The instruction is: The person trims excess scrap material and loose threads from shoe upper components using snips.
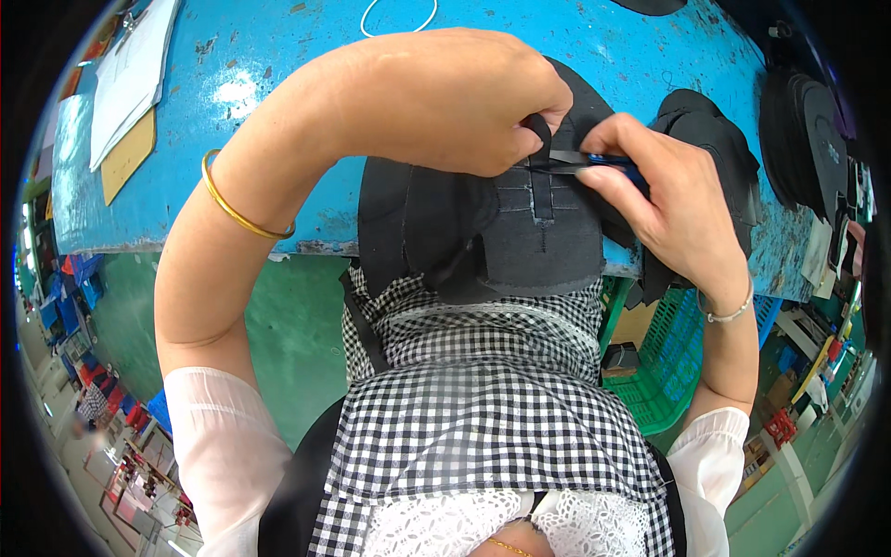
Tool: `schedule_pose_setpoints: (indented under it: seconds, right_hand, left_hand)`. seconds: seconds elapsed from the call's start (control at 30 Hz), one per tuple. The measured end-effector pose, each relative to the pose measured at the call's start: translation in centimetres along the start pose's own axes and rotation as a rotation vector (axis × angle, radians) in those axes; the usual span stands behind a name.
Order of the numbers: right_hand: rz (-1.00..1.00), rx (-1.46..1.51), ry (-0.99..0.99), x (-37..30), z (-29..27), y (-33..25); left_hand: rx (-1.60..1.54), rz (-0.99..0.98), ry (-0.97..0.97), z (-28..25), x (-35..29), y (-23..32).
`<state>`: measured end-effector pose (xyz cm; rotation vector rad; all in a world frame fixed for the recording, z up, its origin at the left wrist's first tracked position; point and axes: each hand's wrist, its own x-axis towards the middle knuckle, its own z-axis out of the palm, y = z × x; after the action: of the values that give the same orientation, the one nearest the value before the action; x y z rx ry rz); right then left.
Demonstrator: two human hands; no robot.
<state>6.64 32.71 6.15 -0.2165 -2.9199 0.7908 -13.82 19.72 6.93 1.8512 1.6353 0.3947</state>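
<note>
A stitched black fabric piece [546, 255] with a rounded lower flap lies over the near table edge, partly hanging toward my lap. My left hand [464, 97] arches over it from the left, its thumb and fingers pinched on a black strip [539, 133] that rises from the fabric. In my right hand [673, 190] is a small pair of scissors [562, 167] with blue handles. Their blades point left and lie at the base of the strip, just below my left fingertips. Motion blur hides whether the blades touch the strip.
Black pieces are stacked on the blue table [306, 46] at the right, with another pile [803, 139] beyond. Papers and a clipboard [130, 148] lie at the far left; a white ring [399, 32] sits at the back. A green basket [664, 371] stands below at right.
</note>
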Motion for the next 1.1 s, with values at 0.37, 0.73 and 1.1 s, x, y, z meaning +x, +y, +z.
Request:
schedule_pose_setpoints:
  seconds: [0.37,0.73,1.1]
  right_hand:
    - [-0.002,0.031,-0.010,-1.0,-0.7,-2.5]
    - [-0.172,-0.665,0.005,-1.1,4.5,-6.7]
    - [-0.066,-0.449,0.096,0.1,3.5,-7.0]
  left_hand:
    - [-0.307,-0.062,0.159,0.4,-1.1,-0.6]
    - [-0.674,0.050,0.685,-5.7,-6.5,0.3]
    - [-0.510,-0.104,0.654,-5.2,-7.1,2.1]
